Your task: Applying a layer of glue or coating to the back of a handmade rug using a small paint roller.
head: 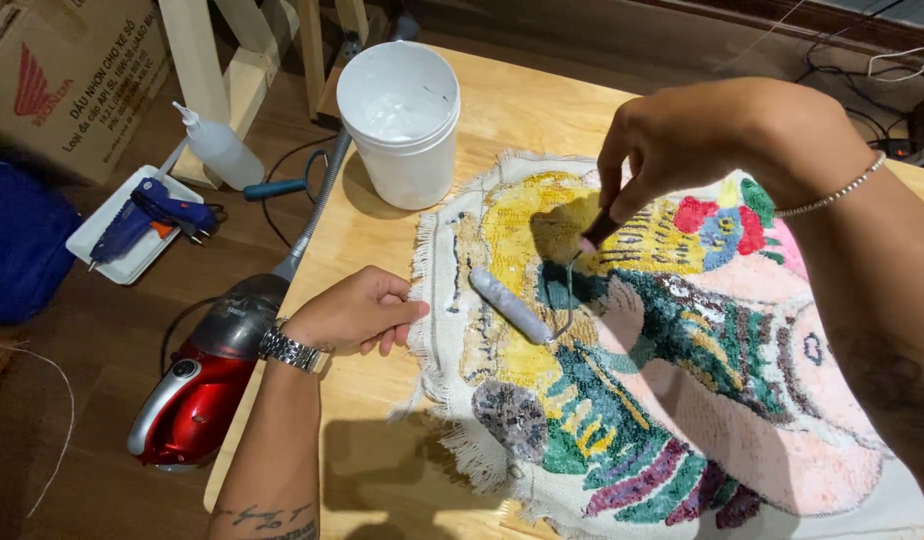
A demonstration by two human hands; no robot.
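Observation:
A colourful tufted rug piece (682, 370) lies back side up on a wooden table (377, 470). My right hand (702, 140) grips the dark handle of a small paint roller (510, 305), whose grey sleeve rests on the yellow part of the rug. My left hand (357, 312), with a metal watch on the wrist, has its fingers curled on the rug's frayed left edge, pinning it to the table.
A white plastic bucket (400, 120) stands on the table behind the rug. On the floor to the left are a red handheld vacuum (197, 390), a blue glue gun (147, 215) on a white tray, a squeeze bottle (220, 148) and a cardboard box (72, 70).

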